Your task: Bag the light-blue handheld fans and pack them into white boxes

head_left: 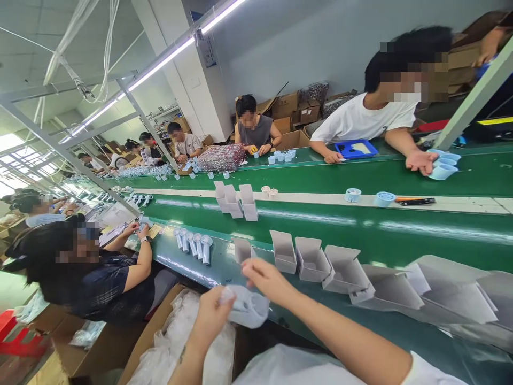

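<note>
My left hand [212, 315] is closed on the edge of a clear plastic bag [254, 310] with a pale, rounded part inside, whose kind I cannot make out. The bag hangs above the near edge of the bench, beside an open carton full of clear plastic bags [188, 337]. Just above the bag is my right hand [264, 278], its fingers curled together; whatever they pinch, if anything, is hidden. Behind its fingertips stands a small open white box [242, 250]. More open white boxes [312, 259] run along the bench to the right.
A green conveyor belt [296, 219] crosses ahead, carrying several upright white boxes [236, 202]. Pale blue handheld devices [194, 243] lie left on the bench. A co-worker [92, 267] sits at left; another person [372, 112] opposite reaches toward blue cups [444, 166].
</note>
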Demonstrator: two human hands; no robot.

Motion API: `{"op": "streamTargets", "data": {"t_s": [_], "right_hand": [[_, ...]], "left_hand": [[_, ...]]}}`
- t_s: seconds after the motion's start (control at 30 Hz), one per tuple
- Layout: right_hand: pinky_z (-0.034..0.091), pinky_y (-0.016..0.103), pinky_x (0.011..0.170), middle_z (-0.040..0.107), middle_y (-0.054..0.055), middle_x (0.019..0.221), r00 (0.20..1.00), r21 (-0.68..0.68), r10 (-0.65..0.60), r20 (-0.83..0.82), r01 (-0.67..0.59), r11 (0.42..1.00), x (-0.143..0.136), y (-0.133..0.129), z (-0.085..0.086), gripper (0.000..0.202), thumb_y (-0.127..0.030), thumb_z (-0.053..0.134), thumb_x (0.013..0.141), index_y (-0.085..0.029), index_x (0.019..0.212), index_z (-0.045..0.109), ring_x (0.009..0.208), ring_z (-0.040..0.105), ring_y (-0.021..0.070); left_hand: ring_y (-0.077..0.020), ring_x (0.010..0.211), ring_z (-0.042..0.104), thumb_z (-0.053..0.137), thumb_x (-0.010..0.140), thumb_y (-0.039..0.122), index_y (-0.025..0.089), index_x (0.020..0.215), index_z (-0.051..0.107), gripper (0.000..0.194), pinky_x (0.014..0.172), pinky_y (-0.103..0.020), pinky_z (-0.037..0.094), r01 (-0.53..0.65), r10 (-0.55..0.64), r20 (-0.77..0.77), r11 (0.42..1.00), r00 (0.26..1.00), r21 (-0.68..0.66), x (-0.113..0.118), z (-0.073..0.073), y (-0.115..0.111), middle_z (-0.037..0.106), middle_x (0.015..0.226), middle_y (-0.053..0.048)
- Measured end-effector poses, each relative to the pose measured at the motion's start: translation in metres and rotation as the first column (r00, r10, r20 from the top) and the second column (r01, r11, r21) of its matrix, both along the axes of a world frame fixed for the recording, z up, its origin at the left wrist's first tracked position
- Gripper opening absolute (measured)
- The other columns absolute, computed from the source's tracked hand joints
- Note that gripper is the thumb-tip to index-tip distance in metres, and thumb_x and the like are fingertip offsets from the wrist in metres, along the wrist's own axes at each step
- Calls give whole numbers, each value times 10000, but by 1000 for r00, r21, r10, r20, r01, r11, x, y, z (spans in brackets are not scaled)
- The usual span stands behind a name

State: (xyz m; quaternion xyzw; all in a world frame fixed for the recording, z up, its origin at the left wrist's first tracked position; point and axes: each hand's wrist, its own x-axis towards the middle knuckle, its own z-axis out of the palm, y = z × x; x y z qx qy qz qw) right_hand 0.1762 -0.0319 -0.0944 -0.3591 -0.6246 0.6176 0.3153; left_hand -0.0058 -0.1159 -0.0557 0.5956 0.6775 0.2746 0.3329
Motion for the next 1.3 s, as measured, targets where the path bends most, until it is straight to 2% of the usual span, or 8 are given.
{"op": "streamTargets", "data": {"t_s": [0.13, 0.27, 0.43, 0.6, 0.97, 1.07, 1.17, 1.3], "right_hand": [[253, 547, 1080, 300, 141, 1458, 932, 262, -116, 343, 24, 965, -3, 56, -36, 596, -104, 693, 604, -219, 1177, 576, 1373, 231, 381], [303, 421, 1084, 420, 163, 1367, 944, 312, -80, 321, -26, 950, -13, 79, -67, 776, -7, 622, 580, -163, 1316, 434, 1308, 376, 295], [407, 409, 954, 507, 140, 1215, 949, 319, -131, 287, 34, 947, -13, 82, -79, 610, -98, 659, 624, -158, 1199, 464, 1129, 515, 291], [418, 406, 910, 537, 100, 1125, 957, 311, -122, 263, 35, 950, -14, 81, -82, 544, -126, 711, 586, -175, 1084, 497, 1028, 555, 278], [431, 376, 881, 532, 84, 1093, 962, 296, -162, 218, 93, 951, -5, 74, -91, 600, -139, 710, 591, -187, 1117, 424, 1027, 544, 252], [432, 364, 848, 538, 79, 1049, 953, 283, -184, 239, 113, 953, -15, 69, -84, 560, -104, 673, 591, -183, 1087, 426, 987, 559, 248], [434, 332, 775, 561, 56, 958, 940, 292, -212, 267, 131, 947, -18, 65, -54, 521, -102, 665, 583, -183, 1041, 429, 908, 578, 238], [420, 258, 635, 574, 7, 887, 926, 327, -263, 272, 168, 930, 26, 73, 30, 561, -201, 684, 615, -216, 1091, 385, 768, 576, 180]], "left_hand": [[-219, 836, 628, 586, 790, 478, 140, 916, 691, 376, 776, -302, 479, -218, 203, 103, 963, 974, 156, -30, 10, 43, 709, 865, -53], [-229, 914, 639, 591, 785, 473, 137, 966, 692, 395, 844, -330, 484, -262, 191, 257, 924, 947, 279, -29, -1, 93, 718, 944, -81], [-214, 859, 614, 556, 819, 304, 170, 873, 680, 191, 812, -335, 487, 52, 17, -188, 932, 982, 358, -27, -23, 110, 688, 870, -75], [-242, 975, 568, 525, 763, 48, 173, 856, 638, 192, 834, -344, 470, 393, -190, -686, 907, 702, 151, 3, -16, 117, 649, 931, -95], [-340, 1238, 449, 724, 738, 361, 199, 1286, 498, 613, 992, -507, 371, 552, -454, -693, 828, 560, -96, 28, -25, 130, 577, 1265, -141], [-391, 1347, 315, 737, 728, 299, 224, 1221, 563, 528, 1059, -653, 205, 550, -516, -680, 812, 521, -195, 15, -35, 116, 584, 1287, -131], [-329, 1351, 341, 619, 818, 274, 260, 1143, 616, 325, 1099, -618, 185, 499, -318, -614, 854, 722, 145, -1, -33, 99, 612, 1264, -84], [-281, 1056, 599, 550, 824, 445, 221, 918, 673, 273, 979, -456, 432, -113, 191, -78, 812, 979, 573, -50, -32, 70, 696, 1005, -84]]}}
